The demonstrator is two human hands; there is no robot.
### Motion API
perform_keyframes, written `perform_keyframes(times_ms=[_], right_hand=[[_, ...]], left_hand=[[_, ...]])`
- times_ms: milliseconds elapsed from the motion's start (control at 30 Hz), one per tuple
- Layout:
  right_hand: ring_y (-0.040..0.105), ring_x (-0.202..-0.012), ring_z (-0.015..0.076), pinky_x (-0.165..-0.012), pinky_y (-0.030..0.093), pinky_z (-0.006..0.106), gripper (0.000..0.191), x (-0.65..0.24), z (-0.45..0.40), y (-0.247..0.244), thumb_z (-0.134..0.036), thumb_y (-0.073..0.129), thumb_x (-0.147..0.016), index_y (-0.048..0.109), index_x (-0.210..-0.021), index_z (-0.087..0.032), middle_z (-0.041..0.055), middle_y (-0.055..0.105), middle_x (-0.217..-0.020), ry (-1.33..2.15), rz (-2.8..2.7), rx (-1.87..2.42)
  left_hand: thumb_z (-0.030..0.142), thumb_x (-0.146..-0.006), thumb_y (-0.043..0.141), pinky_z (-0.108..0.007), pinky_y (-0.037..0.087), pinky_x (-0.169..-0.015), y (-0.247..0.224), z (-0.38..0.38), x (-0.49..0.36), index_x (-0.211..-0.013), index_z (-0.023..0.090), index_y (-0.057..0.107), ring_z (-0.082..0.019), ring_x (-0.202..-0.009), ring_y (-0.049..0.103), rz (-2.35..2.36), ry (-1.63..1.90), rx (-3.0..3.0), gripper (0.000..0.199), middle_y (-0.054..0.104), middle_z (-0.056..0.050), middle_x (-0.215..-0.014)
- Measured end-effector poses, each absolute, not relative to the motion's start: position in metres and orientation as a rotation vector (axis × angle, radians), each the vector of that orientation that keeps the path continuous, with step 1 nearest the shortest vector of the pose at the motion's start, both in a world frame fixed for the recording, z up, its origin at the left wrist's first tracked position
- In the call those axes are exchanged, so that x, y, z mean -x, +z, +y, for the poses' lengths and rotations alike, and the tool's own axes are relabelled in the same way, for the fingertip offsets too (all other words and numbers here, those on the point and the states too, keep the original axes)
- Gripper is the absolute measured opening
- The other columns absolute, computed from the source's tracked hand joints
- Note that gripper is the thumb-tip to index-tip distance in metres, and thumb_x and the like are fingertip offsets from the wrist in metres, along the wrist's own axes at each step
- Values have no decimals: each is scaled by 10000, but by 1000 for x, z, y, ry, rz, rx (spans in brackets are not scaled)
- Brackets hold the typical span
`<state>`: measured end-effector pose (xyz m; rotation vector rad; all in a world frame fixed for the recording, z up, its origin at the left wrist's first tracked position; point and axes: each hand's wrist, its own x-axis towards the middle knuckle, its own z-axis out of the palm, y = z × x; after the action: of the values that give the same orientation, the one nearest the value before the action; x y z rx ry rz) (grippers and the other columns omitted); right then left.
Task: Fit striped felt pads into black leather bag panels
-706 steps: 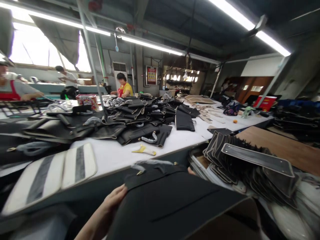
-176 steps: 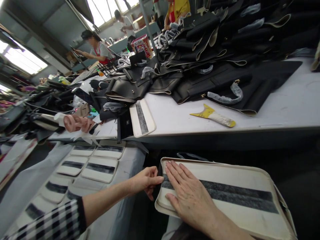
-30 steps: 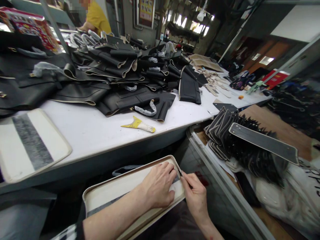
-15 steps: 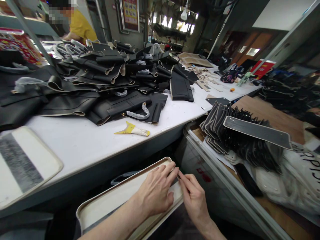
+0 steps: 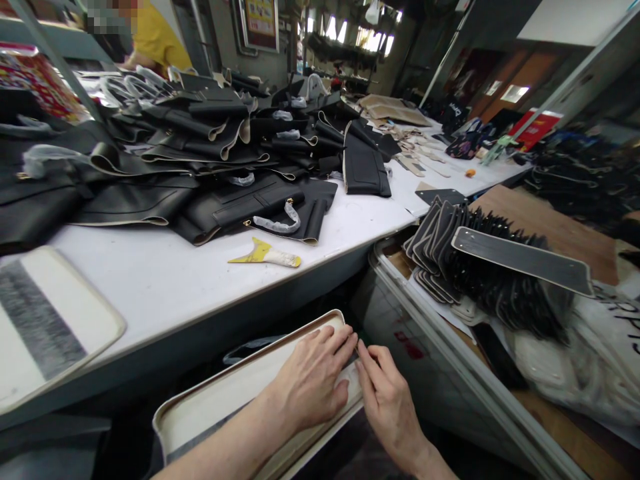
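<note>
A long cream panel (image 5: 215,410) with a raised rim and a dark strip lies tilted at the lower middle, below the table edge. Across its far right end my left hand (image 5: 317,377) rests flat, fingers spread and pressing on the surface near the rim. My right hand (image 5: 387,393) pinches the panel's right edge between thumb and fingers, close to my left fingertips. Whether a small item is also in that pinch is hidden.
Black leather pieces (image 5: 240,193) with wrapped handles are heaped on the white table (image 5: 165,280). A yellow-and-white tool (image 5: 265,253) lies near its edge. Stacked dark panels (image 5: 500,280) stand right; another cream panel (image 5: 95,300) lies left. A person in yellow (image 5: 157,40) is behind.
The view has shifted slightly. My right fingers have moved a little along the panel's edge, while my left hand stays spread on the panel.
</note>
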<state>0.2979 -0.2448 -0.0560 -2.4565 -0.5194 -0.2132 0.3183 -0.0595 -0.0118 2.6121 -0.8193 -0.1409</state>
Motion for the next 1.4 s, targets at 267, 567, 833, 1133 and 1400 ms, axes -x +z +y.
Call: perform_keyframes(times_ms=[267,567,833,1133,1400], right_hand=[[623,-898,227,-753,590,365,415,-295,-242,-51,-234,400,-998,507,-1377,-102,145,560,-1049,-199,-573,2602],[571,-954,282,-825,559,453,375,-305,-238,-46,-208,389,-976,583,-1264,-65,168,583,-1047,-28,-706,2741],[559,-738,165,-690,465,307,296,-343,-257,-37,-362,525,-945,678,-770,-179,34,589,-779,343,-299,2102],[474,-568,92,-539,398,212,317,-387,-259,-41,-404,744,-743,511,-804,-198,-77,505,-623,870,-94,1742],[488,-535,88,-523,451,221,347,-415,-251,-33,-336,796,-692,481,-737,-196,-86,503,-597,1196,-34,1713]], left_hand=[[318,-905,488,-428,403,-1059,-14,-59,-318,-1405,151,448,-283,-1241,440,-845,-143,-2619,528,452,-86,-1463],[298,-981,362,-444,393,-1026,-18,-63,-323,-1329,115,503,-286,-1180,470,-890,-155,-2669,419,495,-122,-1400],[358,-898,487,-418,429,-980,-12,-63,-322,-1320,101,502,-280,-1126,477,-895,-151,-2723,495,523,-122,-1356],[335,-857,558,-428,434,-929,-9,-57,-321,-1214,142,579,-265,-1086,514,-799,-133,-2616,406,601,-77,-1267],[242,-875,516,-434,406,-903,-14,-49,-333,-1173,160,600,-248,-1075,529,-796,-138,-2531,321,636,-53,-1202]])
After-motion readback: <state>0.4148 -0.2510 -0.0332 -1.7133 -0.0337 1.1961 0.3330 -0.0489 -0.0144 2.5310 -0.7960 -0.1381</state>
